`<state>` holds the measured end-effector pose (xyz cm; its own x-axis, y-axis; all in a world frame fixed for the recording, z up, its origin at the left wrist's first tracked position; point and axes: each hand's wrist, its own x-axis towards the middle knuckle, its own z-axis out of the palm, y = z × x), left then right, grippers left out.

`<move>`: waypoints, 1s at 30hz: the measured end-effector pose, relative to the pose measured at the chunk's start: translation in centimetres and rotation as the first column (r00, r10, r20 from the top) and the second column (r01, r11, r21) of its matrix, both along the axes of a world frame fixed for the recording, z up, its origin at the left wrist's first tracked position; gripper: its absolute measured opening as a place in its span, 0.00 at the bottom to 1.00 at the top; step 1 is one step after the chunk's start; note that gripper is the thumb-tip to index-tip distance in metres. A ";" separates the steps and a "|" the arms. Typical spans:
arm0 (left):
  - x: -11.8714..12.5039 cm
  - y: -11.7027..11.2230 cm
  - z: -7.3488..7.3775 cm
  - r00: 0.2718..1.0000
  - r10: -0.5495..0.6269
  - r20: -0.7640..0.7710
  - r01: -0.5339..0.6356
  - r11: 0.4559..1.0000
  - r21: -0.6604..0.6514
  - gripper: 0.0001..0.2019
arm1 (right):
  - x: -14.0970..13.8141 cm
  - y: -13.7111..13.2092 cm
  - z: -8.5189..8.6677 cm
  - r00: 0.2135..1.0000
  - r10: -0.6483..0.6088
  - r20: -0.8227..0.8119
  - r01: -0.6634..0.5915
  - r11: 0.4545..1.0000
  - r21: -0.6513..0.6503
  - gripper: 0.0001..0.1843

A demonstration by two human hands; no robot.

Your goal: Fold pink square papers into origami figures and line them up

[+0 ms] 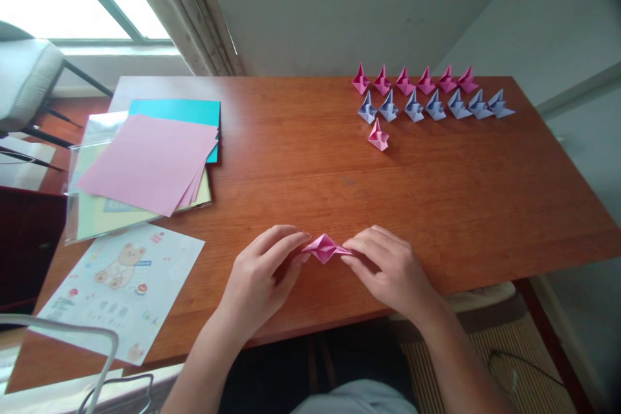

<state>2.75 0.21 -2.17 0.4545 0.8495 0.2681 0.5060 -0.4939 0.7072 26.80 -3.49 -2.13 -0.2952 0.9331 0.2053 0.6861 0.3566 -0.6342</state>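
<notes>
Between my two hands, just above the near part of the wooden table point(291, 174), is a small pink origami piece point(325, 248) with a folded body and two pointed ends. My left hand point(264, 268) pinches the left point between thumb and fingers. On the opposite side, my right hand point(388, 265) pinches the right point the same way. Farther back stands a finished-looking light pink origami piece point(379, 136). Behind it runs a row of several lavender origami pieces point(414, 107), and at the far edge a row of several deep pink ones point(405, 81).
Pink paper sheets point(150, 158) lie over turquoise paper point(182, 110) and a clear sleeve point(72, 207) on the left. Nearer, a printed bear sheet point(121, 291) rests by a white cable point(104, 331). A grey chair point(29, 77) stands by the window; a wall bounds the back.
</notes>
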 end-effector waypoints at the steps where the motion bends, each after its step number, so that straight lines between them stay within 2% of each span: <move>1: 0.0 0.0 0.1 1.000 0.011 0.010 -0.011 1.000 -0.012 0.11 | 0.0 0.0 0.0 1.000 -0.001 0.001 0.001 1.000 0.004 0.02; 9: -0.1 0.1 0.7 0.994 0.107 0.017 -0.105 0.993 -0.062 0.09 | 0.2 0.1 0.4 1.000 -0.023 -0.006 0.023 0.996 0.084 0.07; 11: 0.0 0.1 0.7 0.994 0.105 0.008 -0.105 0.992 -0.069 0.08 | 1.0 0.4 1.0 0.996 -0.090 -0.025 0.092 0.983 0.156 0.06; 12: 0.0 0.1 0.6 0.995 0.102 0.003 -0.102 0.992 -0.073 0.08 | 1.6 0.8 1.3 0.986 -0.163 -0.036 0.167 0.966 0.199 0.06; 14: 0.0 0.2 0.5 0.995 0.096 0.000 -0.096 0.993 -0.071 0.08 | 3.4 1.9 1.9 0.928 -0.370 -0.047 0.367 0.884 0.291 0.04; 16: 0.1 0.3 0.4 0.996 0.090 0.005 -0.090 0.994 -0.063 0.08 | 5.6 3.8 2.0 0.815 -0.578 -0.038 0.553 0.757 0.349 0.05; 18: 0.0 0.3 0.3 0.997 0.083 0.010 -0.082 0.995 -0.056 0.08 | 7.8 6.2 1.6 0.738 -0.675 -0.019 0.626 0.674 0.391 0.07; 19: 0.0 0.4 0.3 0.997 0.080 0.009 -0.079 0.995 -0.057 0.08 | 8.8 7.4 1.2 0.715 -0.699 0.011 0.638 0.659 0.398 0.07; 24: -0.3 0.3 0.2 0.998 0.070 0.005 -0.070 0.995 -0.068 0.08 | 10.8 11.7 -1.1 0.654 -0.736 0.176 0.647 0.665 0.374 0.06; 30: -0.3 0.4 0.0 0.999 0.052 -0.004 -0.052 0.996 -0.071 0.08 | 10.1 12.3 -1.8 0.634 -0.730 0.258 0.619 0.678 0.396 0.06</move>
